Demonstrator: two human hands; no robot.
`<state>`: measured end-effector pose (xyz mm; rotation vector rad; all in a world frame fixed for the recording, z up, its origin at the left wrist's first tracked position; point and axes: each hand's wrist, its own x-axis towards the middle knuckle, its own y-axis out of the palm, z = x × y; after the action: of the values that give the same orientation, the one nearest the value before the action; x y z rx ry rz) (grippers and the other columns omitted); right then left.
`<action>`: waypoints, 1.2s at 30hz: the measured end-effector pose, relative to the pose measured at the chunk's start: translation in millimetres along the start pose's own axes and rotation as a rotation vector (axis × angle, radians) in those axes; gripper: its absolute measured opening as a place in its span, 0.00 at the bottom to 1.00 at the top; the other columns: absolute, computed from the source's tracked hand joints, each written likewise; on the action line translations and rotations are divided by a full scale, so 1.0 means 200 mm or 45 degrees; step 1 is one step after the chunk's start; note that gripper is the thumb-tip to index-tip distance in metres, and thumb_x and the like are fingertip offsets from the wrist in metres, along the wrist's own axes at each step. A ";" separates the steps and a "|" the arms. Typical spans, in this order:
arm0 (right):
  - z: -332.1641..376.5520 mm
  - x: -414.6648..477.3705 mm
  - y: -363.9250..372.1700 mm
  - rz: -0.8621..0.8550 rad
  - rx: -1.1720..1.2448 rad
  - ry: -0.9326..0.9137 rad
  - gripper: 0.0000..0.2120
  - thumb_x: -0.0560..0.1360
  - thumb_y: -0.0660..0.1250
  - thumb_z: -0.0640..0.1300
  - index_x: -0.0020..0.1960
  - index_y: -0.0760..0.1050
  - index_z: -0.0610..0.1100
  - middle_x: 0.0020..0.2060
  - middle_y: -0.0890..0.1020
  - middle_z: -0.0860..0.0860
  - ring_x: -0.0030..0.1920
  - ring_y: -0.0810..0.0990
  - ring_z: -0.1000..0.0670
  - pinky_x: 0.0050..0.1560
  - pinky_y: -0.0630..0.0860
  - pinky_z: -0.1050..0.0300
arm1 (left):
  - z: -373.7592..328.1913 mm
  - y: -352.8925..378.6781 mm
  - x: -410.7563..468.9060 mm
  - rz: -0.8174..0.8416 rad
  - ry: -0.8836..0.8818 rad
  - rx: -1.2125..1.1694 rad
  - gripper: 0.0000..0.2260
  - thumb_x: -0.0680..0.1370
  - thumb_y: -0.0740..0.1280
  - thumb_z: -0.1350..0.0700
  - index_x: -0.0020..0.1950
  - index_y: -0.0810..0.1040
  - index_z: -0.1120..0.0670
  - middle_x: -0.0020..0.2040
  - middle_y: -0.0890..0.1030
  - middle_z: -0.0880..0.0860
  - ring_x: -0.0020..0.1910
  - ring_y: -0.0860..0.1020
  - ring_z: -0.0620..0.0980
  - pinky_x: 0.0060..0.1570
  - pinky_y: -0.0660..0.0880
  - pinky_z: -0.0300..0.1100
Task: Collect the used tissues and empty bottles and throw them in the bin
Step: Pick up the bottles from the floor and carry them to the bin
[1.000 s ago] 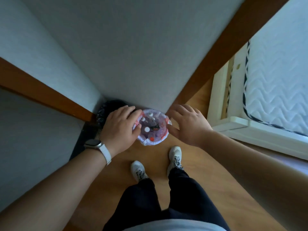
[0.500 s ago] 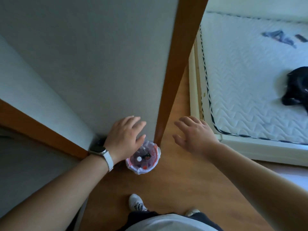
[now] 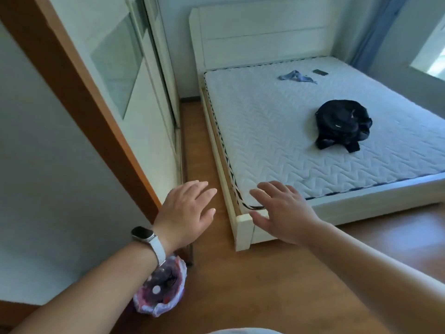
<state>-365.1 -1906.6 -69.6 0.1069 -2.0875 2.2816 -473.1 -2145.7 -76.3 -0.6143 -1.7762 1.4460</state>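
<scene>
Wood floor (image 3: 277,285) runs beside a bare mattress (image 3: 277,131); left hand (image 3: 185,215) and right hand (image 3: 284,213) hover spread, empty.

Both hands, left hand (image 3: 186,212) and right hand (image 3: 283,212), hover empty with fingers spread above the floor (image 3: 277,285), the bin (image 3: 163,290) beneath the left forearm.
</scene>
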 end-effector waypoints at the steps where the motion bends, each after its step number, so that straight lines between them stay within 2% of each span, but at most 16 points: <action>1: -0.10 -0.05 -0.02 -0.001 -0.014 0.031 0.24 0.76 0.56 0.61 0.67 0.70 0.50 0.63 0.74 0.51 0.66 0.69 0.46 0.64 0.66 0.49 | -0.08 0.01 0.07 -0.010 0.038 -0.004 0.20 0.78 0.60 0.45 0.66 0.75 0.52 0.64 0.77 0.53 0.65 0.73 0.55 0.63 0.72 0.53; 9: -0.72 -0.51 -0.18 -0.099 -0.010 0.429 0.25 0.76 0.58 0.62 0.68 0.69 0.50 0.68 0.71 0.51 0.70 0.66 0.47 0.67 0.64 0.48 | -0.69 0.14 0.65 0.013 0.418 -0.076 0.19 0.77 0.60 0.44 0.64 0.75 0.51 0.62 0.77 0.53 0.62 0.74 0.55 0.59 0.72 0.53; 14: -0.98 -0.80 -0.20 -0.126 0.000 0.751 0.29 0.74 0.53 0.63 0.68 0.69 0.50 0.69 0.72 0.50 0.71 0.66 0.46 0.67 0.65 0.48 | -1.06 0.25 0.98 0.034 0.663 -0.149 0.20 0.76 0.59 0.43 0.63 0.75 0.51 0.61 0.77 0.53 0.60 0.75 0.56 0.55 0.74 0.54; 21: -1.28 -1.10 -0.19 -0.155 -0.085 1.149 0.28 0.72 0.56 0.62 0.65 0.74 0.48 0.64 0.75 0.49 0.68 0.71 0.45 0.63 0.70 0.47 | -1.52 0.47 1.36 0.054 0.958 -0.306 0.21 0.77 0.58 0.43 0.65 0.76 0.51 0.63 0.78 0.53 0.62 0.75 0.55 0.58 0.73 0.54; 32: -1.88 -1.06 -0.32 -0.209 -0.149 1.619 0.29 0.72 0.55 0.63 0.67 0.73 0.49 0.67 0.74 0.49 0.69 0.68 0.46 0.66 0.69 0.44 | -2.02 0.75 2.24 0.145 1.319 -0.438 0.23 0.79 0.55 0.41 0.67 0.75 0.51 0.66 0.76 0.53 0.66 0.73 0.56 0.61 0.71 0.56; 36: -2.08 -1.02 -0.35 -0.189 -0.165 1.738 0.32 0.73 0.50 0.64 0.70 0.69 0.49 0.70 0.70 0.49 0.72 0.63 0.48 0.68 0.62 0.46 | -2.19 0.86 2.55 0.174 1.425 -0.482 0.23 0.78 0.54 0.41 0.67 0.74 0.51 0.67 0.75 0.53 0.67 0.71 0.56 0.62 0.70 0.56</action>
<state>-164.0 -1483.2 -53.8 -0.9515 -1.3256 1.3294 -448.1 -1452.8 -79.8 -1.4118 -1.0725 0.5615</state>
